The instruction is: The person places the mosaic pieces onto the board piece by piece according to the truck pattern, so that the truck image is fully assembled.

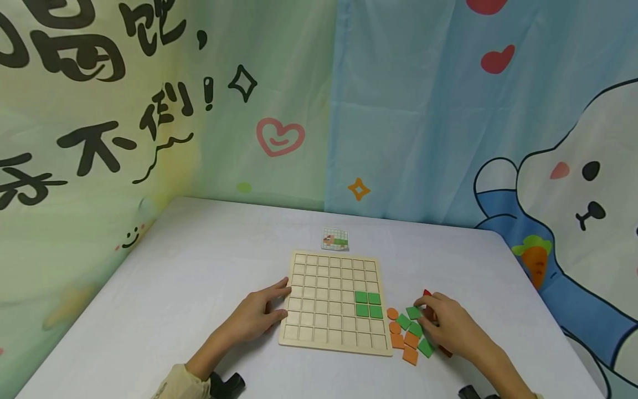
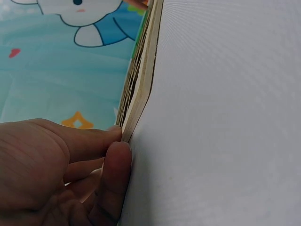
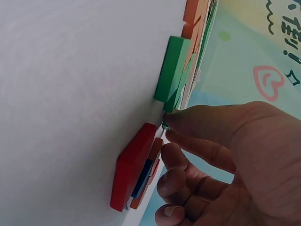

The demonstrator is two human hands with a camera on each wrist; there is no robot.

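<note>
A pale wooden grid board point(image 1: 319, 320) lies on the table, with several green square tiles point(image 1: 368, 304) set in cells near its right side. Against the board's left edge, my left hand point(image 1: 254, 313) rests its thumb and fingertips; the left wrist view shows its fingers point(image 2: 89, 143) touching the wooden rim point(image 2: 148, 70). Right of the board, my right hand point(image 1: 451, 324) pinches a green tile point(image 1: 413, 313) between thumb and index finger. Its other fingers point(image 3: 171, 183) are curled and hold nothing visible. Loose green point(image 1: 426, 348) and orange tiles point(image 1: 410, 355) lie around it.
Orange round pieces point(image 1: 392, 313) lie by the board's right edge. Beside the right hand is a red piece point(image 3: 134, 167), partly hidden in the head view. A small picture card point(image 1: 335, 239) lies beyond the board on the white table point(image 1: 224, 233). Printed curtains point(image 1: 399, 111) hang behind.
</note>
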